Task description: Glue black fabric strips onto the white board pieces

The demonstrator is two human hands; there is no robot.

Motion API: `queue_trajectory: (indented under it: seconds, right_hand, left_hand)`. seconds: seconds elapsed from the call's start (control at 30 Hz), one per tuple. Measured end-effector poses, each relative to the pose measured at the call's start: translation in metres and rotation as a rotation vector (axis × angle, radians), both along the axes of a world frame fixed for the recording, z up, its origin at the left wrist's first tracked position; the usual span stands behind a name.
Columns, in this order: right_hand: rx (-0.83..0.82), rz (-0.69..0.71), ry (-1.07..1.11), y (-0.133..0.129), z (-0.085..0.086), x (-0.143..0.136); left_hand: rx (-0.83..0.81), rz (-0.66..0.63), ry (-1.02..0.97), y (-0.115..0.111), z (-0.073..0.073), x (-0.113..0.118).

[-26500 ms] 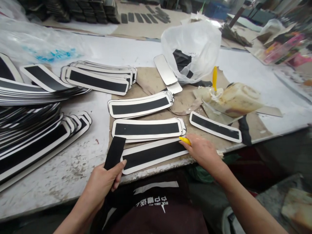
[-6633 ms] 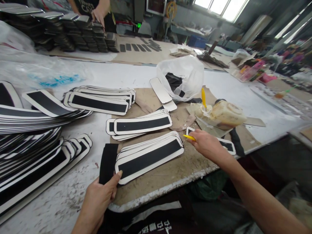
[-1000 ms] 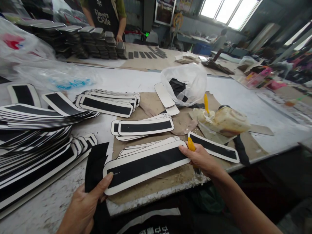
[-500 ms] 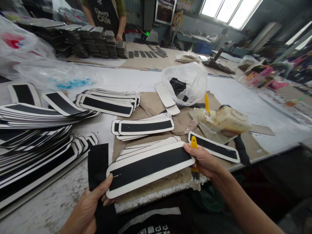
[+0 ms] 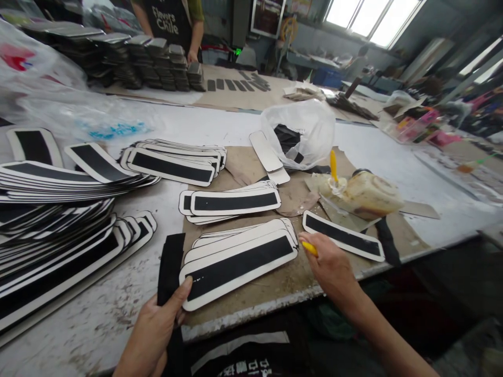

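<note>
My left hand (image 5: 157, 324) pinches the near left end of a white rounded panel with a black strip along it (image 5: 241, 269), thumb on top. A length of black material (image 5: 170, 264) hangs by that hand, partly behind its fingers. The panel's far end rests on a fanned pile of similar panels (image 5: 236, 235). Just right of the panel, my right hand (image 5: 332, 264) is closed around a yellow-handled brush (image 5: 309, 248); only the handle's end shows, the bristles are hidden. Beyond that hand lies a single panel (image 5: 343, 235).
Panel stacks (image 5: 58, 262) fill the left, with more piles (image 5: 236, 201) ahead. A glue-smeared plastic container (image 5: 371, 193) with another yellow handle (image 5: 334, 165) stands at right, near a white plastic bag (image 5: 314, 136). Another person's hand (image 5: 192, 56) is across the table.
My right hand has let go of the panel's right end and turned with the brush. The panel has come down onto the pile, and my left hand has shifted slightly right.
</note>
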State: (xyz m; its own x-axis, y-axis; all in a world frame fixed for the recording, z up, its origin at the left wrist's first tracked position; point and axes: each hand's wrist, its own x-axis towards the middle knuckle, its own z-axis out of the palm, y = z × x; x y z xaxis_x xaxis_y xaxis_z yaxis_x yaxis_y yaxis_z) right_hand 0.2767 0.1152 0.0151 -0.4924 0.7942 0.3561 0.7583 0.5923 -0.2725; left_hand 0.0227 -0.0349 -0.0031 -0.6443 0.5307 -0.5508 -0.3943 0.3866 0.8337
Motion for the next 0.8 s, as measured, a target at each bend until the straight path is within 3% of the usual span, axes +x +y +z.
queue_trajectory:
  seconds: [0.2,0.37,0.57,0.8]
  right_hand:
    - [0.271,0.249,-0.157,-0.042,-0.017,-0.025]
    - [0.32,0.368,-0.247,-0.05,-0.037,-0.033]
    - [0.315,0.387,-0.254,-0.048,-0.045,-0.036]
    - [0.27,0.374,-0.269,-0.055,-0.043,-0.042]
  left_hand:
    - [0.014,-0.033,-0.078,-0.002,-0.01,0.0]
    - [0.067,-0.026,-0.119,-0.003,-0.007,0.002]
    - [0.084,-0.078,-0.114,-0.006,-0.008,0.001]
    - [-0.04,-0.079,-0.067,-0.006,-0.016,0.0]
